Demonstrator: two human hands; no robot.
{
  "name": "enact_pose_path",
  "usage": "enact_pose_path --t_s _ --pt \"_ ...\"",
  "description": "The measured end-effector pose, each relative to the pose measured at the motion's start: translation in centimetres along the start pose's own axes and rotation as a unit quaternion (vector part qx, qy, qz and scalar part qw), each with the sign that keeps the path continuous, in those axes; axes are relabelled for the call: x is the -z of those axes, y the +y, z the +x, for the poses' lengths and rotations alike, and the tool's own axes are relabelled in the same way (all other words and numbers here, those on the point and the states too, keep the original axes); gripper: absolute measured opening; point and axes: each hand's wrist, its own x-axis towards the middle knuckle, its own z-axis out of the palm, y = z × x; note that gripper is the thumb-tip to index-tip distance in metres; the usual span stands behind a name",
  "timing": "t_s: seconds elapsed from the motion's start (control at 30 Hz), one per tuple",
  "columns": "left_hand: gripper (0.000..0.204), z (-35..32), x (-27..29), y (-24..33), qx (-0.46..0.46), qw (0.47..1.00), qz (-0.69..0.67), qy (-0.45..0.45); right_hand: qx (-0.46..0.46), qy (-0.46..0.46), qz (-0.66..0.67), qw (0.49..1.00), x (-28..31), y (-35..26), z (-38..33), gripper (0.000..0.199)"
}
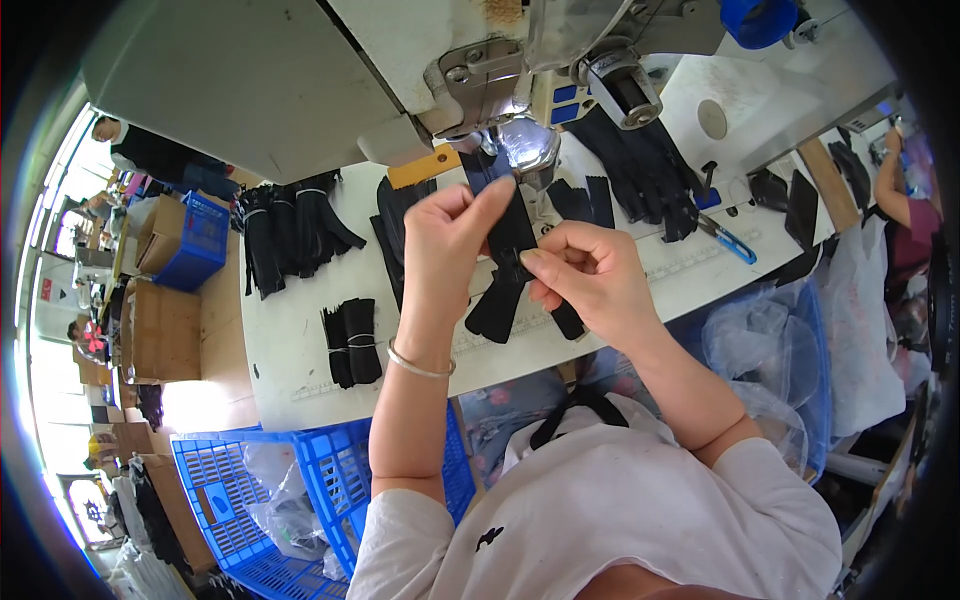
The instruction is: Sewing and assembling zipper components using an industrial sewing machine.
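Observation:
My left hand pinches the upper part of a black zipper strip, thumb and forefinger near its top. My right hand grips the same strip lower down, fingertips at its slider. The strip hangs in front of a sewing machine, just below its shiny presser area. A silver bangle sits on my left wrist.
A white worktable carries bundles of black zippers, a tied small bundle, a loose pile and blue-handled snips. Blue crates stand at lower left, plastic bags at right. Another person's arm is at far right.

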Motion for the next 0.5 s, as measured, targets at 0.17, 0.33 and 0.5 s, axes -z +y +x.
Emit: enact_pose_path --t_s 0.17,0.33,0.5 --pt "0.009 -2.9 0.2 -1.8 0.107 0.953 -0.240 -0.151 0.001 0.011 -0.001 1.000 0.3 0.6 0.2 0.017" --pt "0.006 -3.7 -0.4 -2.9 0.042 0.953 -0.288 -0.084 -0.036 -0.015 -0.037 0.999 1.0 0.5 0.2 0.019" --pt "0.005 -4.1 -1.5 -2.6 0.028 0.954 -0.297 -0.033 -0.002 -0.006 -0.049 0.999 0.5 0.4 0.2 0.020"
